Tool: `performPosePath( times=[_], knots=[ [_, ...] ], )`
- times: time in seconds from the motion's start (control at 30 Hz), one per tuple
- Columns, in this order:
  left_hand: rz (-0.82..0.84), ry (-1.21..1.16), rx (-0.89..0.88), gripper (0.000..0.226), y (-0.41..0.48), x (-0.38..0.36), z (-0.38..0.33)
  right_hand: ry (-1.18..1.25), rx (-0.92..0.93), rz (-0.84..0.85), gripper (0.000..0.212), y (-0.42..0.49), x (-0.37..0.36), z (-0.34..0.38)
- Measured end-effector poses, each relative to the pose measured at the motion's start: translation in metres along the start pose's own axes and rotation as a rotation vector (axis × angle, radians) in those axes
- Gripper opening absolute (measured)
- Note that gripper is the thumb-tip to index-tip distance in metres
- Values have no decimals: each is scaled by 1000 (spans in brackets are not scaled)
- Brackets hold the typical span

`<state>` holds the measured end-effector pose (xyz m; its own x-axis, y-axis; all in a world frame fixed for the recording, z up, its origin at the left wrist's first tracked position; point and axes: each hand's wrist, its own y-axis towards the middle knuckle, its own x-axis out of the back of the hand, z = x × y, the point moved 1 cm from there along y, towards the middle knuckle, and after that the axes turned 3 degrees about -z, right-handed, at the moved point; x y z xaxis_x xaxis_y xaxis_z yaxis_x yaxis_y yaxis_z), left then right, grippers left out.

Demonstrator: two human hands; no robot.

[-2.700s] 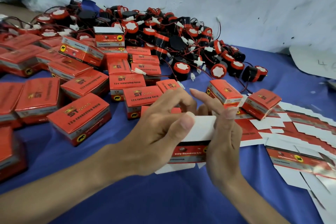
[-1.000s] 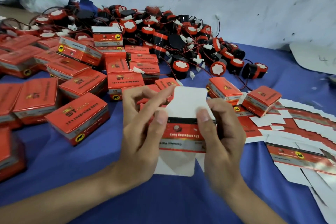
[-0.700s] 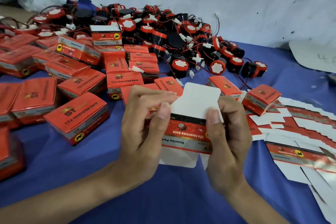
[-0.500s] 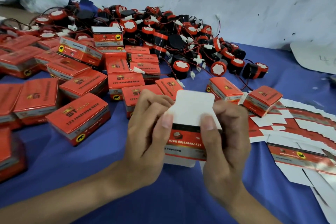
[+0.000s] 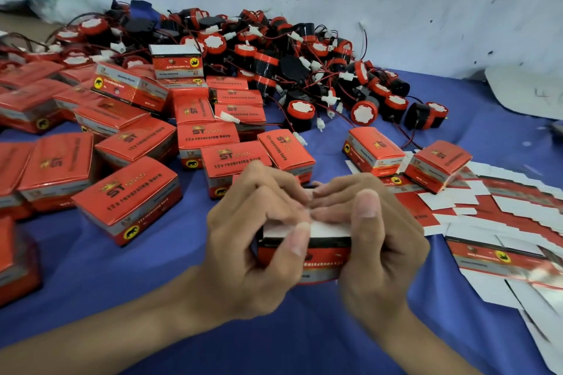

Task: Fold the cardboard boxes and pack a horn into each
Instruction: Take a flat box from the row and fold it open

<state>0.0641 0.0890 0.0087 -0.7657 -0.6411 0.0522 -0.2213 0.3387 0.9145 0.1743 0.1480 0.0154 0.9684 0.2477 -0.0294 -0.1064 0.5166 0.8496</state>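
1. The left hand (image 5: 249, 240) and right hand (image 5: 374, 240) both clasp the half-folded box (image 5: 320, 259). Their fingers curl over its white top flap and the thumbs press its near edge.
2. The half-folded box sits between the palms, over the blue cloth (image 5: 91, 277).
3. Left of it and behind it lie closed red boxes (image 5: 128, 198).
4. Farther behind it is a heap of horns (image 5: 301, 70).
5. To its right, flat blanks (image 5: 502, 262) are spread out.

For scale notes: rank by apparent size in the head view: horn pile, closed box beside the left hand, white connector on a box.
1. horn pile
2. closed box, enlarged by nearness to the camera
3. white connector
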Motion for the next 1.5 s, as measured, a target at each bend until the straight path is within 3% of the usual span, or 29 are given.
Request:
performPosePath(
  times=[0.1,0.3,0.43,0.5,0.57,0.63,0.73,0.87,0.97,1.23,1.33,1.43,1.5],
  knots=[
    [30,7,-54,24,-2,0,-1,-12,-11,0,60,0,-1,0],
    [74,68,-156,17,-2,0,2,14,16,16,55,4,3,-4],
    [29,254,-280,14,13,7,7,-163,-62,-98,24,10,6,-5],
    [-40,321,-290,14,24,14,8,2,-316,-112,28,11,7,-4],
    [-83,361,-304,16,29,15,8,292,-574,56,41,8,2,-2],
    [-58,353,-323,18,27,11,8,560,-726,180,40,6,-5,3],
    [26,306,-345,19,20,5,7,827,-821,223,40,8,-8,8],
    [76,345,-313,22,16,1,9,879,-929,291,39,12,0,4],
    [120,367,-266,26,14,-3,12,901,-1013,295,51,14,1,-2],
    [157,432,-232,47,12,-4,11,896,-967,288,48,15,3,-5],
    [166,474,-228,52,14,-4,10,831,-944,240,56,16,-1,-4],
    [113,409,-190,43,17,-1,11,791,-945,241,66,13,-1,-4],
    [71,324,-165,37,18,2,12,789,-914,260,54,13,1,-1]
  ],
)
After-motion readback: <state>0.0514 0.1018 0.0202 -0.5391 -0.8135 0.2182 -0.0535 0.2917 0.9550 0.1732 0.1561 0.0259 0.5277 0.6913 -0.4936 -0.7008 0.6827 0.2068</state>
